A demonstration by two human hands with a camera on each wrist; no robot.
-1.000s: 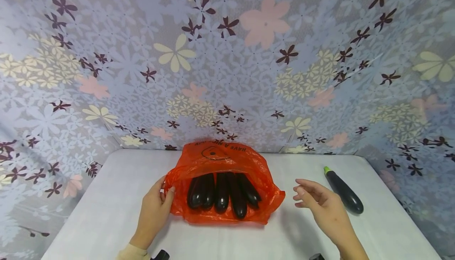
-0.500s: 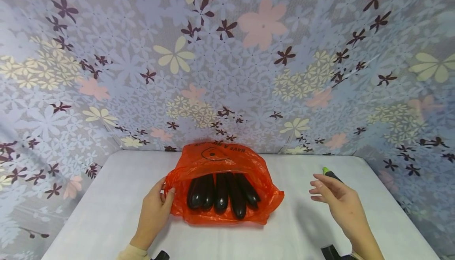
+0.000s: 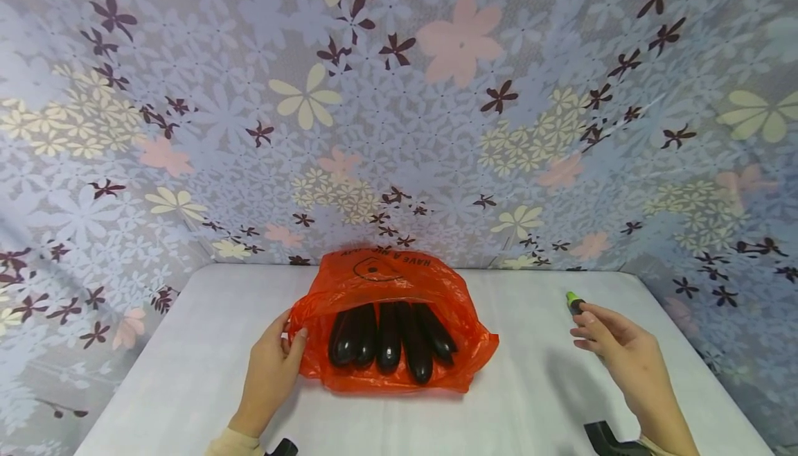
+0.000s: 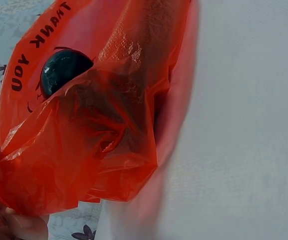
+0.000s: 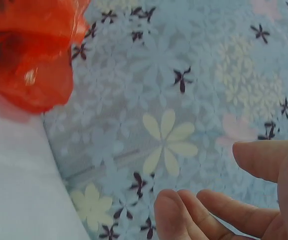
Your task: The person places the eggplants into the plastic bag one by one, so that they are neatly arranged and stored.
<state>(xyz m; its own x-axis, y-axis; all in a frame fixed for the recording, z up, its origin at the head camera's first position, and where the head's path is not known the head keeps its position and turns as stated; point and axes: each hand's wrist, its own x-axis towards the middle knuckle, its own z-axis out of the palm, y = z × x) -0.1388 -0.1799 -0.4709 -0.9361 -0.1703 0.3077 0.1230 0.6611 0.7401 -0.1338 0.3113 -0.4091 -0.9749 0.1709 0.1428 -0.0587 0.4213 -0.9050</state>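
Note:
A red plastic bag (image 3: 386,279) lies on its side with its mouth facing me, and several dark eggplants (image 3: 388,345) rest inside. My left hand (image 3: 274,366) pinches the left edge of the bag's opening between thumb and fingers. In the left wrist view, one rounded eggplant end (image 4: 61,72) shows past the crumpled plastic. On the right, my right hand (image 3: 626,355) hovers above a lone eggplant (image 3: 574,303), its fingers loosely bent and holding nothing. Only that eggplant's green tip and dark upper end show; the hand hides the rest.
A white-covered table (image 3: 517,407) carries everything. Flower-patterned fabric (image 3: 399,130) rises behind the table and along both sides. Between the bag and my right hand lies a stretch of white cloth with the hand's shadow on it.
My right hand has moved right, away from the bag's side to over the lone eggplant, covering most of it. The left hand and the bag stay where they were.

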